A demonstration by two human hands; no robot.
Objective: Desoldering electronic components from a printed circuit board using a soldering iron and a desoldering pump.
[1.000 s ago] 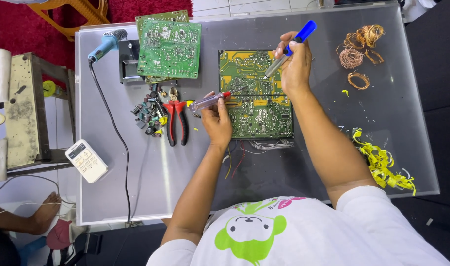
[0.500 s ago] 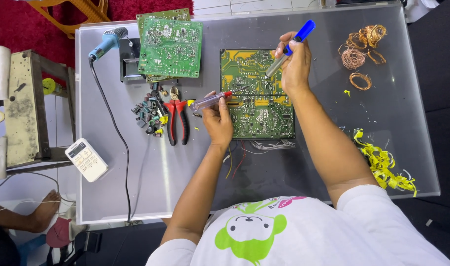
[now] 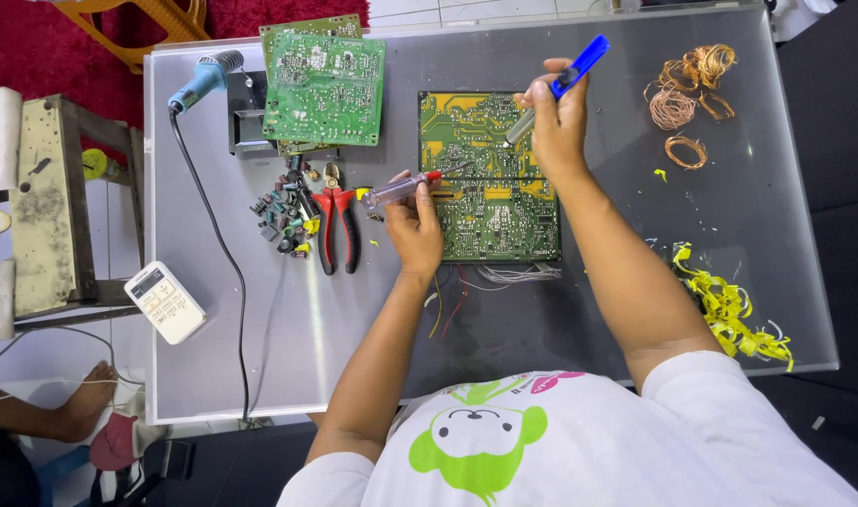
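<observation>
Barely shifted, both hands grip tools: left hand (image 3: 415, 228) screwdriver (image 3: 406, 187), right hand (image 3: 558, 122) soldering iron (image 3: 559, 84).

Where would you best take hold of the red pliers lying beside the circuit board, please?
Grip the pliers by their two red handles, near the lower ends, coming from the near edge of the table. The handles point that way and lie bare, while the jaws sit close to the small loose parts.

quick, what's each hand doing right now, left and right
Left hand: closed on a screwdriver, tip on the circuit board.
Right hand: closed on a blue-handled tool, tip on the same board.
</observation>
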